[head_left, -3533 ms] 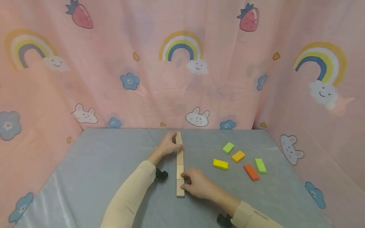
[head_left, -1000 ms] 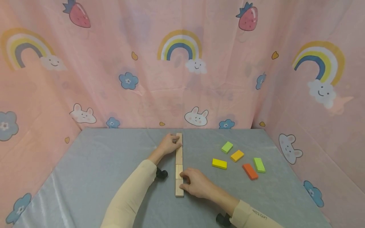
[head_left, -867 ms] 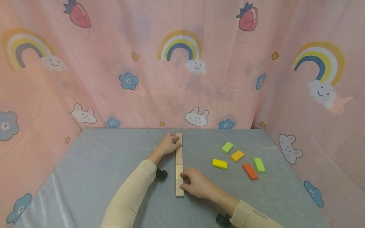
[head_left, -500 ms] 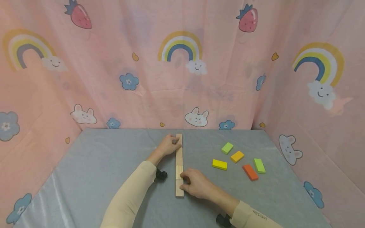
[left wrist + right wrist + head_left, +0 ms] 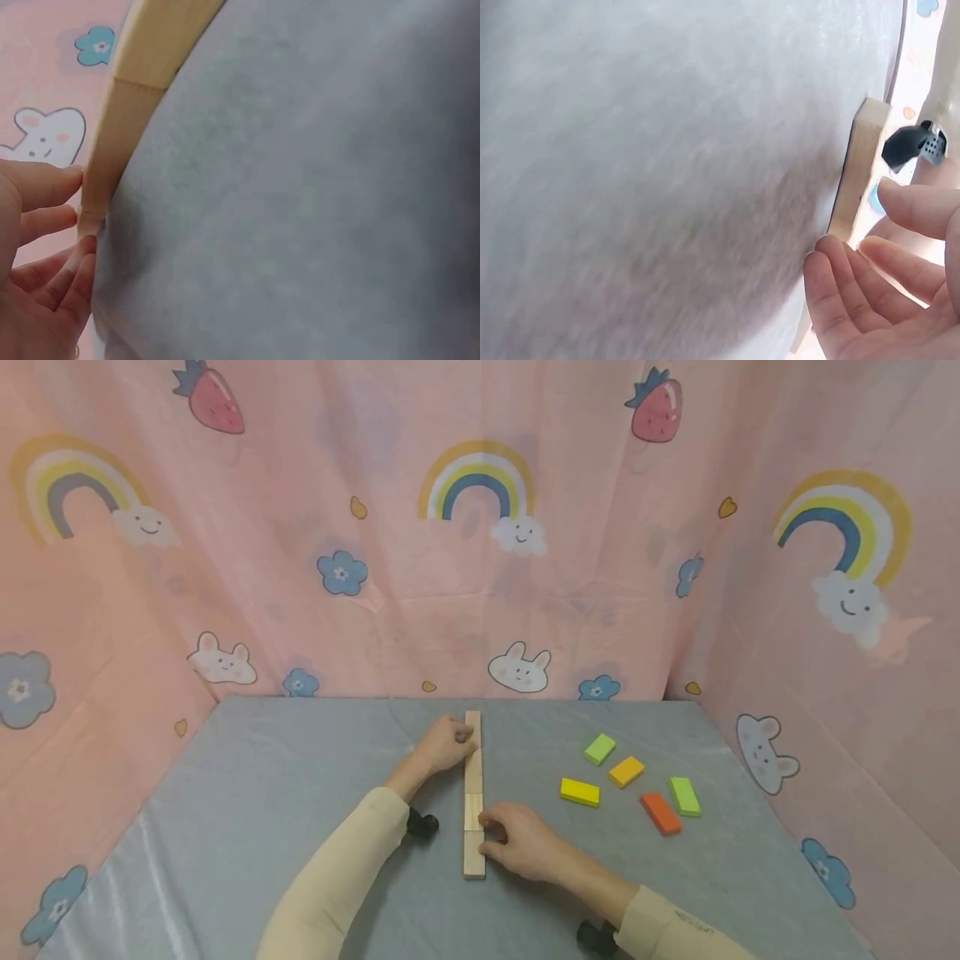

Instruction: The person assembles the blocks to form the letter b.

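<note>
Plain wooden blocks [image 5: 473,772] lie end to end in one straight row across the middle of the grey cloth, running away from me. At the far part of the row, my left hand [image 5: 437,748] has its fingertips right at the left side. In the left wrist view its thumb and fingers [image 5: 43,187] are extended toward the wood, not wrapped round it. On the opposite side, my right hand [image 5: 527,843] is beside the near blocks, fingertips at their right edge. The right wrist view shows its relaxed fingers [image 5: 832,300] close by the end block [image 5: 856,172].
Loose coloured blocks lie to the right: a yellow one [image 5: 580,792], an orange one [image 5: 626,772], a red-orange one [image 5: 661,814] and two green ones, far [image 5: 600,749] and near [image 5: 686,797]. A pink patterned curtain [image 5: 420,635] borders the grey cloth-covered table [image 5: 247,827].
My right hand has drawn slightly right, its fingertips off the top of the blocks. The left hand has shifted a little nearer to me. The row and coloured blocks stay put.
</note>
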A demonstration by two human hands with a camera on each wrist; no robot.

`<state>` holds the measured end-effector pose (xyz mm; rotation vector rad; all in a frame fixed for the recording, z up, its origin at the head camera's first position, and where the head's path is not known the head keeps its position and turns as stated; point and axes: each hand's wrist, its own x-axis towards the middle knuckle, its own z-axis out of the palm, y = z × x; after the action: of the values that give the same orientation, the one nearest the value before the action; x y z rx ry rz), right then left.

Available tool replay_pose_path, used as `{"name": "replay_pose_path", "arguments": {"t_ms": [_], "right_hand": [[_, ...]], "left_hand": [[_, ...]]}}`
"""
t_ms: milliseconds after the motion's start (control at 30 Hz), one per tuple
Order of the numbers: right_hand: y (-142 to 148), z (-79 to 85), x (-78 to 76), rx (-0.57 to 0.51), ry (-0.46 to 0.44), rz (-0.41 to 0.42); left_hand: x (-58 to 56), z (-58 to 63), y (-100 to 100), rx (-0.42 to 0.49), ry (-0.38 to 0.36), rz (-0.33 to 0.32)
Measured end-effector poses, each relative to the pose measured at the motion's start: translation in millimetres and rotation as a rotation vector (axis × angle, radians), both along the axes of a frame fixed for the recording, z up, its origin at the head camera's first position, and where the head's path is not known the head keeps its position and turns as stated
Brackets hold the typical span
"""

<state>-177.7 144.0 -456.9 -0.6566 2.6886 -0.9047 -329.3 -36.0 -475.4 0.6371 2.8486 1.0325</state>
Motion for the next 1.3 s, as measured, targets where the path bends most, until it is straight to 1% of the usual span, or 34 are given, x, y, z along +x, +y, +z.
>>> {"name": "replay_pose_path", "arguments": {"t_ms": [233,333,433,567,633,800,933,1033,1167,1300], "right_hand": [[12.5,4.9,2.1,0.028,-0.014,-0.008],[20.4,4.6,3.8,0.029,-0.001,-0.006],[29.6,5.9,4.5,0.025,0.006,-0.011],[42.1,7.2,3.8,0.041,-0.008,-0.055],[47.9,8.1,3.9,0.051,-0.011,-0.081],[64.0,11.0,3.1,0.059,0.029,-0.120],[76.9,11.2,-1.2,0.068,0.081,-0.145],[85.0,11.6,-4.7,0.085,0.092,-0.183],[95.0,14.2,-8.5,0.100,0.087,-0.235],[106.1,16.6,-13.9,0.125,0.146,-0.235]], "left_hand": [[9.0,3.4,-2.6,-0.055,-0.004,-0.047],[15.1,4.7,-4.1,-0.080,0.004,-0.068],[20.3,5.1,-5.1,-0.105,0.030,-0.093],[27.4,4.9,-5.9,-0.125,0.070,-0.122],[31.2,4.5,-6.6,-0.136,0.078,-0.131],[41.8,3.9,-9.0,-0.168,0.085,-0.153],[50.5,4.0,-10.9,-0.194,0.110,-0.183],[56.8,5.2,-11.9,-0.217,0.117,-0.205],[64.7,8.6,-12.9,-0.227,0.100,-0.231],[72.2,9.9,-13.8,-0.226,0.069,-0.247]]}}
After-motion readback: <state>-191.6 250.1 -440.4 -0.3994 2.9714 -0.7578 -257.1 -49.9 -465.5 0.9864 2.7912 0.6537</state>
